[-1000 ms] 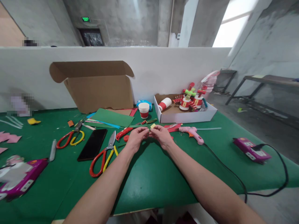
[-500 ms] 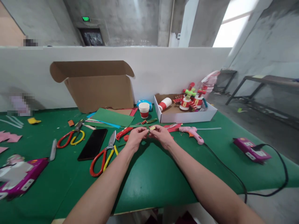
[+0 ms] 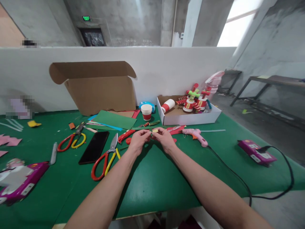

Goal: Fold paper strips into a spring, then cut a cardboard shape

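At the upper left of the frame, an exit sign (image 3: pixel 86 18) glows above a door (image 3: pixel 91 37). A bright window (image 3: pixel 239 27) takes the upper right, with a table (image 3: pixel 278 80) below it near the right edge. On the worktop (image 3: pixel 162 187), a phone (image 3: pixel 93 148) lies left of centre, a purple power strip (image 3: pixel 254 152) at lower right. A pink bottle (image 3: pixel 213 85) shows right of centre.

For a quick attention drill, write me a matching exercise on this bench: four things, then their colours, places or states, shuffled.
1. small yellow piece
2. glue gun
3. phone
4. white box

A. black, flat on the green table
B. has a cup lying inside
C. at the right hand's fingertips
D. pink, beside a red sheet

Pairs: 1-C, 2-D, 3-A, 4-B
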The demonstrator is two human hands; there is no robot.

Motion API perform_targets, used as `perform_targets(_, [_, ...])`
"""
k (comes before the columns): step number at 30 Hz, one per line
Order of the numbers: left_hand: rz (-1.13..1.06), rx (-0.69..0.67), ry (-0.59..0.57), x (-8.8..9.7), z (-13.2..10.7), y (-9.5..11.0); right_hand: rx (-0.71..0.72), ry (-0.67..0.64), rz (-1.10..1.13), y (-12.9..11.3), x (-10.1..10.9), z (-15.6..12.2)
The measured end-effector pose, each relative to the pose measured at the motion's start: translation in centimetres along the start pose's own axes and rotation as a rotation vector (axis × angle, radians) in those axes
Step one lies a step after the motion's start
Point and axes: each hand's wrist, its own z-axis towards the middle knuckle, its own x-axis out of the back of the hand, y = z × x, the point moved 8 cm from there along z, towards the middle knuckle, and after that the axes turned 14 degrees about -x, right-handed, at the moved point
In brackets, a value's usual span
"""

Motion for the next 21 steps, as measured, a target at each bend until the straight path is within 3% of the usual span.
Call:
perform_targets(4, [-0.011,0.006,-0.003,0.0,0.0,0.2,-0.033,-0.010,0.002,-0.2,-0.2,-0.2])
perform_targets(11, [-0.104,0.033,-0.017,-0.4,-0.2,0.6,-0.258,-0.068,0.247,0.8,-0.2,-0.1])
perform_targets(21, [-0.101,0.032,-0.019,-0.5,-0.3,0.6,-0.234,-0.147,0.196,1.2,-0.5,0.0])
